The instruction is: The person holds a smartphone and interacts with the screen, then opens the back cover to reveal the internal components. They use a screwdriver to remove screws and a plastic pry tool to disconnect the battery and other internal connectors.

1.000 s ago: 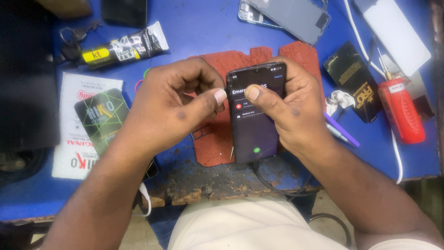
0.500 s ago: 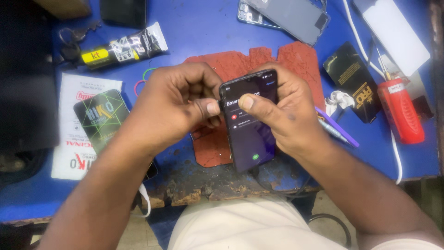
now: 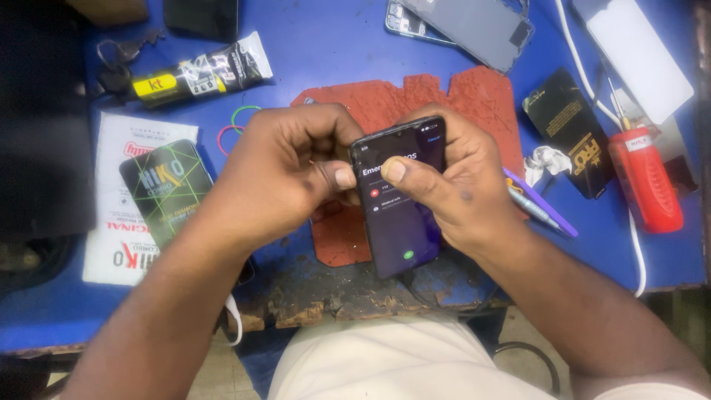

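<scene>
- While both hands meet over the red mat (image 3: 415, 96), they grip a dark phone (image 3: 400, 204) between them, its screen lit and facing up.
- Left hand (image 3: 285, 174) is curled shut, thumb pressed to the phone's left edge.
- Right hand (image 3: 452, 185) wraps the phone from the right (thumb lying across the upper screen).
- Phone sits tilted above the mat's lower edge, near the worn front of the blue table (image 3: 333, 52).
- Left of the hands: a black packet (image 3: 164, 189) on a white leaflet (image 3: 122, 148), a glue tube (image 3: 196, 74), rubber bands (image 3: 235, 126).
- Right: a purple pen (image 3: 541, 211), a black box (image 3: 574, 130), a red tool (image 3: 644, 178), a white cable (image 3: 637, 248).
- Top: an opened phone (image 3: 463, 22).
</scene>
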